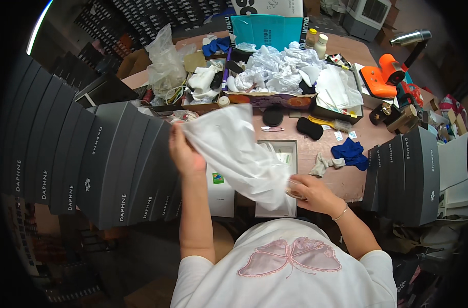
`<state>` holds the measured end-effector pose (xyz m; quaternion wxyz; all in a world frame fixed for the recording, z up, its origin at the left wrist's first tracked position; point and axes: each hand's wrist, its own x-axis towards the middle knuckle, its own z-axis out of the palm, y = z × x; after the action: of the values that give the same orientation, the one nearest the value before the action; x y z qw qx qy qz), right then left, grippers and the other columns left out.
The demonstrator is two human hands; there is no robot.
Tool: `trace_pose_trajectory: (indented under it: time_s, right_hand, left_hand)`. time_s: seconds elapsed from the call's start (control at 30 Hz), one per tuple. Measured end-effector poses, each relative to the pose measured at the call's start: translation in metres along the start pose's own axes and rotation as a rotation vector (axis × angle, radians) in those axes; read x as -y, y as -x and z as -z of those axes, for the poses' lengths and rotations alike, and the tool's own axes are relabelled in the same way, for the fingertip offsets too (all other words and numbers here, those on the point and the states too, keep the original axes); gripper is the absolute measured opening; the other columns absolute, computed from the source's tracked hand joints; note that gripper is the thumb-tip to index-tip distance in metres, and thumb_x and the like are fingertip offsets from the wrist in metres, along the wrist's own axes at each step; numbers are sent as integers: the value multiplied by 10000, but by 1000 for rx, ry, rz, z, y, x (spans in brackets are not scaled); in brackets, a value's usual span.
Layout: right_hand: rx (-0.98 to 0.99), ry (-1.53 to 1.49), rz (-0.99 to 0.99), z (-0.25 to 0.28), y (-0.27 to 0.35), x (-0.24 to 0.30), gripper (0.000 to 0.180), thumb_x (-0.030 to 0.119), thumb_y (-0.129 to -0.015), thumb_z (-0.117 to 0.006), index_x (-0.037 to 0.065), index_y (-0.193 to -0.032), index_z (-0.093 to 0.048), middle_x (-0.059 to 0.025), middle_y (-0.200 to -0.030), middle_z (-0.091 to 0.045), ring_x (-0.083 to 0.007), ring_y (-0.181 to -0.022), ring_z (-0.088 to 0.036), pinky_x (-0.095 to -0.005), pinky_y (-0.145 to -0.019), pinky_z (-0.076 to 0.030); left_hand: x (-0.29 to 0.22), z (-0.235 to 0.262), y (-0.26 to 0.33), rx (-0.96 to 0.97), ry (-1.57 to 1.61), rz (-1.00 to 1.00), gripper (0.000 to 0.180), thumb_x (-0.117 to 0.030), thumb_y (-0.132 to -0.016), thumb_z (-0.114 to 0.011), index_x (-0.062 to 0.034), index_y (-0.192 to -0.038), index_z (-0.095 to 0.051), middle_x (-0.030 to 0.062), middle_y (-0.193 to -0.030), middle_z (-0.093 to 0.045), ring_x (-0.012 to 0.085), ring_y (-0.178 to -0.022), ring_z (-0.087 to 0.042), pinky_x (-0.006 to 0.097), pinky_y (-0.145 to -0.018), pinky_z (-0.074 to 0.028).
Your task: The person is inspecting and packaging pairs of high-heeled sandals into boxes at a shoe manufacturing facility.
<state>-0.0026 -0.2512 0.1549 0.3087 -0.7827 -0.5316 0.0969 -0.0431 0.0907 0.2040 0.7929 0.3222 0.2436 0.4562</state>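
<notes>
A thin white drawstring-type cloth bag (234, 149) is stretched slantwise between my hands, above the worktable. My left hand (188, 154) is closed on its upper left edge. At the lower right end, the fingers of my right hand (316, 194) grip the bag; a small beige-brown patch shows at the fingertips, too blurred to name. Beneath the bag lies an open shoebox (294, 159) with a grey rim and white inside, partly hidden. Beside it is a white panel (221, 197) with a small green sticker (217, 178).
Stacked dark grey shoeboxes (108, 164) rise at left, with more shoeboxes (406, 174) at right. Behind are a carton of crumpled white paper (280, 66), a black sponge (310, 128), a yellow-handled brush (329, 123), a blue cloth (351, 154) and an orange device (380, 79).
</notes>
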Motion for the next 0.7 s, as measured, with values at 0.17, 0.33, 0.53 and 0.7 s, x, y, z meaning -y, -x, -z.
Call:
trace_pose_trajectory:
  time_s: [0.17, 0.33, 0.53, 0.7]
  right_hand:
    - [-23, -316, -373, -17, 42, -16, 307, 79, -664, -687, 19, -942, -570, -151, -1095, -591, -345, -920, -592, -370, -762, -492]
    - [-318, -303, -394, -35, 30, -5, 324, 95, -706, -673, 22, -997, -553, -177, -1150, -546, -327, -915, -587, -353, -741, -490]
    - [-157, -396, -162, -37, -9, 51, 622, 274, -756, -738, 40, -1273, -483, -214, -1279, -487, -365, -1086, -518, -422, -903, -440]
    - [106, -177, -48, -23, -15, 30, 655, 347, -760, -733, 52, -1292, -490, -164, -1282, -506, -317, -1158, -470, -416, -963, -392]
  left_hand:
    - [-69, -22, 40, 306, -370, -910, 172, -186, -967, -520, -65, -855, -565, 34, -787, -543, 131, -726, -534, 312, -665, -476]
    - [85, 113, 49, 997, -1488, -379, 505, -260, -863, -655, -20, -1276, -491, 202, -1259, -501, 371, -1229, -421, 456, -1043, -321]
    - [124, 86, 136, 362, 87, 891, 469, -352, -990, -435, -41, -1339, -399, 172, -1279, -492, 273, -1169, -513, 422, -969, -448]
    - [113, 100, 140, 383, 17, 987, 360, -299, -989, -441, -46, -1240, -495, 142, -1132, -598, 241, -979, -631, 398, -849, -538]
